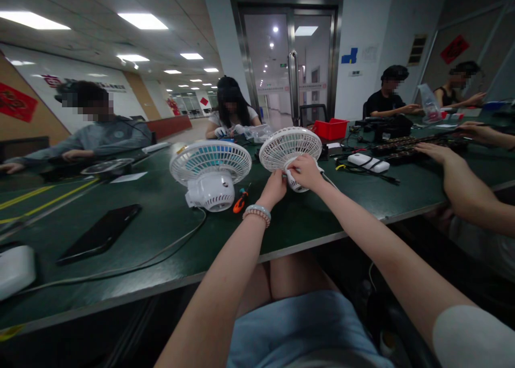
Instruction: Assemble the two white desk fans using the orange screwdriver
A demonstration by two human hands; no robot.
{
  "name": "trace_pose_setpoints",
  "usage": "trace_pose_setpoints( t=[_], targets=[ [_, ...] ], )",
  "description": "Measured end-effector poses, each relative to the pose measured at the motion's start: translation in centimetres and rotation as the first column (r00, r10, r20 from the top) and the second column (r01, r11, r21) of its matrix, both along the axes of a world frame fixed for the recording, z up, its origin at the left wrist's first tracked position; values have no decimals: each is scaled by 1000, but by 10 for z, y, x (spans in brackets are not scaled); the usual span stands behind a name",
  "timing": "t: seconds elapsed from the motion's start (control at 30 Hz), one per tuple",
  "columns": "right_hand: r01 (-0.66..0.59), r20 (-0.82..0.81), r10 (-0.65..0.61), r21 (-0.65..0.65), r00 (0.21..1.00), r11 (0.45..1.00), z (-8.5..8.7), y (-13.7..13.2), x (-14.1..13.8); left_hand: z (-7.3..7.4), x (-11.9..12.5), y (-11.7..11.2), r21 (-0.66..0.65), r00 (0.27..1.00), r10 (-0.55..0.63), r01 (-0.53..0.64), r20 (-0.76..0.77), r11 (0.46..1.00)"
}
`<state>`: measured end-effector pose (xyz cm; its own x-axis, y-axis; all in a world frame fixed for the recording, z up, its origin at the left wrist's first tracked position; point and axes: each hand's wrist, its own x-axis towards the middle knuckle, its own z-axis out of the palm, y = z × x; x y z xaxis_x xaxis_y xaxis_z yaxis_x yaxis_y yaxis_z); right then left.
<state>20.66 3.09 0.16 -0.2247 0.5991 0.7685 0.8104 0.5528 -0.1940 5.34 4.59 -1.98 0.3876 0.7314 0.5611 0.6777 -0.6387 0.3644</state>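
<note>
A small white electric fan sits before me on the green table, the back of its cage and its motor housing turned towards me. My right hand is closed over the top of that housing with bent fingers. On the housing's left side my left hand, wearing bracelets at the wrist, presses with its fingers closed; the fingertips are partly hidden. A second white fan stands to the left, its back also facing me. Between it and my left hand lies an orange and black screwdriver.
A black phone and a white case lie at left, with a cable running to the second fan. A white power brick and a red bin are to the right. Co-workers sit around the table; one's arms reach in at right.
</note>
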Motion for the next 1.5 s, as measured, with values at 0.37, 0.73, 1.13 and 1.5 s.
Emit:
trace_pose_setpoints(
  t=[0.37,0.73,1.13,1.5],
  targets=[
    [25,6,-25,-19,1000,999,1,-2,-1,1,0,0,12,999,1,-1,-49,1000],
    [2,-15,-3,-29,1000,1000,1,-1,-1,1,1,-1,-12,999,15,-15,-48,1000],
    [80,115,-76,-39,990,996,6,-14,-5,1,-2,-1,-20,1000,-15,15,-6,1000],
    [160,396,-161,36,904,986,1,-31,-32,0,-5,0,-28,999,-34,34,15,999]
  ],
)
